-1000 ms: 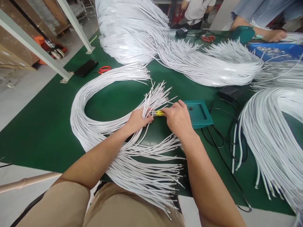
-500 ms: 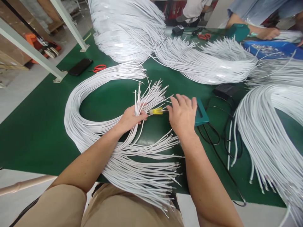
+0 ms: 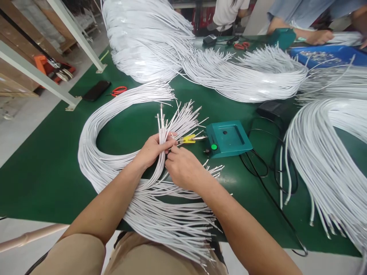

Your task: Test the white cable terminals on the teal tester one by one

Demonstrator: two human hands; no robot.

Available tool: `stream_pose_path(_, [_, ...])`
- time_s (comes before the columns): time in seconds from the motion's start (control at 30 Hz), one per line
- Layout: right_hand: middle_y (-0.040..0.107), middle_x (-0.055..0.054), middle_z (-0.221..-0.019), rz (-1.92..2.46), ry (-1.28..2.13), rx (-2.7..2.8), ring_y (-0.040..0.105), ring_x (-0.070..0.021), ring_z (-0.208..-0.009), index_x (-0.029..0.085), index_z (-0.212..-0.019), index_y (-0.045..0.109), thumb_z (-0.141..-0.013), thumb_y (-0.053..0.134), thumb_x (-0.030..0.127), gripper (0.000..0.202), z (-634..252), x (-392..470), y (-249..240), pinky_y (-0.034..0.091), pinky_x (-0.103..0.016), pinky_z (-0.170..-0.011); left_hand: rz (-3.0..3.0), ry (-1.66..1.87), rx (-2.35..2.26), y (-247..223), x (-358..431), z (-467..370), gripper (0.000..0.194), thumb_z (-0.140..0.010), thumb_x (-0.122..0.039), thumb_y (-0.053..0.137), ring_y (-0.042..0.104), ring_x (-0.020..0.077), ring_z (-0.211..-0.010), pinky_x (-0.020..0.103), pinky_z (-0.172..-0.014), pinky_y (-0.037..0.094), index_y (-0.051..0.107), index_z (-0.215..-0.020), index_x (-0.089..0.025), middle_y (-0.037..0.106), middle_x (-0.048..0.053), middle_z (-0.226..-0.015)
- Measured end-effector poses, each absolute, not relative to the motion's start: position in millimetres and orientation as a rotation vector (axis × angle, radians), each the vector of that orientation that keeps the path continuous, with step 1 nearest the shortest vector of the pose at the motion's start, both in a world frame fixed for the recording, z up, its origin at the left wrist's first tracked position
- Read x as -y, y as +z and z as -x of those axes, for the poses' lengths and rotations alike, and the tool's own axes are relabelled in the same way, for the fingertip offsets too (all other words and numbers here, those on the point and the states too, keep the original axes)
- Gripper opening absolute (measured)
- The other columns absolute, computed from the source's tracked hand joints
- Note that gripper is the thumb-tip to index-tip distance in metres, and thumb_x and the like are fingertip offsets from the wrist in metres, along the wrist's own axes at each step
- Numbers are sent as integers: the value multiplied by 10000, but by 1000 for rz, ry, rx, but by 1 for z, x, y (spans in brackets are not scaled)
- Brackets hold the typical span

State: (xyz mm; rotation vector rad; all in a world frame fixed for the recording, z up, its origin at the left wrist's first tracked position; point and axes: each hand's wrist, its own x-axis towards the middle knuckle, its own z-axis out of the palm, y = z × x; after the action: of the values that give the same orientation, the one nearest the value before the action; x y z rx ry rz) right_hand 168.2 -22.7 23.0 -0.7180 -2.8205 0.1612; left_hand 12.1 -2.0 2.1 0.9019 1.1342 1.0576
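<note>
My left hand (image 3: pixel 156 148) is closed round a small bunch of white cables (image 3: pixel 162 124), whose ends stick up above the fingers. Right beside it, the curled fingers of my right hand (image 3: pixel 183 166) pinch a single white cable close to my left thumb; its tip is hidden. Just beyond the fingertips is a yellow clip (image 3: pixel 188 139) on a metal shaft. That shaft comes out of a teal box (image 3: pixel 232 135) with a green button. Beneath my forearms, a large curved bundle of white cables (image 3: pixel 91 152) lies with its ends fanned out to the right.
More white cable bundles lie at the back (image 3: pixel 146 42) and on the right (image 3: pixel 321 152) of the green table (image 3: pixel 37 175). A phone (image 3: pixel 96 91) and red-handled scissors (image 3: pixel 119 91) lie at left. Across the table, a co-worker's hand (image 3: pixel 319 37) is near a blue tray (image 3: pixel 298 57).
My right hand has moved left from in front of the teal box to my left hand, and its fingers have closed. The box now shows fully. My left hand keeps its bunch.
</note>
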Motion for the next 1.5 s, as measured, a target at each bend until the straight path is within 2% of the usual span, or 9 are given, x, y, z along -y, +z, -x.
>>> stream_pose_path(0.1, [684, -92, -692, 950, 371, 2879, 579, -218, -688, 174, -719, 700, -835, 503, 189, 229, -165, 30, 21, 446, -351, -654, -865, 1036, -1152, 6, 3, -14, 354, -723, -422, 727, 570, 104, -768, 172, -568, 414, 693, -938, -143, 657, 59, -932])
stream_pose_path(0.2, [662, -54, -597, 1143, 832, 2776, 539, -166, -534, 201, -610, 658, -830, 525, 229, 258, -173, 24, 28, 393, -302, -528, -841, 1052, -1153, 7, 3, -15, 323, -725, -418, 728, 553, 91, -731, 172, -563, 406, 706, -888, -140, 643, 42, -845])
stream_pose_path(0.27, [646, -17, -578, 1238, 1096, 2451, 537, -127, -514, 195, -571, 611, -833, 511, 210, 281, -181, 13, 33, 399, -265, -526, -847, 1048, -1139, 7, 3, -16, 317, -709, -382, 749, 528, 73, -651, 182, -566, 402, 712, -912, -141, 617, 12, -734])
stream_pose_path(0.37, [615, 28, -596, 1321, 1300, 1707, 485, -75, -426, 190, -714, 614, -876, 493, 320, 241, -190, -6, 36, 395, -222, -458, -901, 996, -1115, 7, 7, -18, 360, -681, -347, 774, 531, 73, -593, 210, -597, 424, 705, -959, -130, 602, -9, -652])
stream_pose_path(0.47, [564, 48, -579, 1177, 1433, 1224, 435, -61, -393, 185, -740, 591, -781, 638, 441, 264, -193, -16, 32, 368, -210, -393, -970, 894, -1111, 8, 12, -23, 414, -645, -320, 802, 599, 104, -612, 243, -643, 465, 670, -993, -138, 639, -8, -674])
stream_pose_path(0.73, [515, 50, -514, 1066, 1660, 1176, 386, -47, -429, 153, -671, 631, -672, 753, 387, 264, -189, -11, 31, 280, -189, -386, -898, 1002, -1016, 11, 15, -33, 335, -683, -329, 773, 662, 126, -772, 208, -650, 479, 504, -788, -161, 635, -9, -795])
stream_pose_path(1.0, [569, 24, -583, 1115, 1627, 1219, 403, -52, -474, 153, -669, 664, -675, 739, 421, 279, -185, -11, 25, 288, -200, -418, -874, 1040, -952, 8, 9, -31, 363, -731, -347, 727, 616, 105, -748, 171, -553, 417, 598, -1019, -168, 640, 17, -808])
stream_pose_path(1.37, [603, 27, -638, 1147, 1597, 1048, 428, -55, -484, 158, -730, 672, -599, 793, 379, 284, -178, -11, 19, 328, -213, -454, -1075, 1002, -1157, 5, 5, -30, 387, -668, -282, 769, 575, 78, -584, 170, -482, 377, 503, -932, -183, 642, -30, -723])
stream_pose_path(1.5, [537, 44, -561, 1138, 1553, 1048, 389, -51, -466, 149, -707, 681, -650, 769, 359, 235, -179, -13, 15, 321, -222, -468, -1082, 992, -1163, 4, 4, -29, 382, -671, -271, 762, 558, 71, -555, 169, -471, 365, 490, -925, -183, 640, -37, -694])
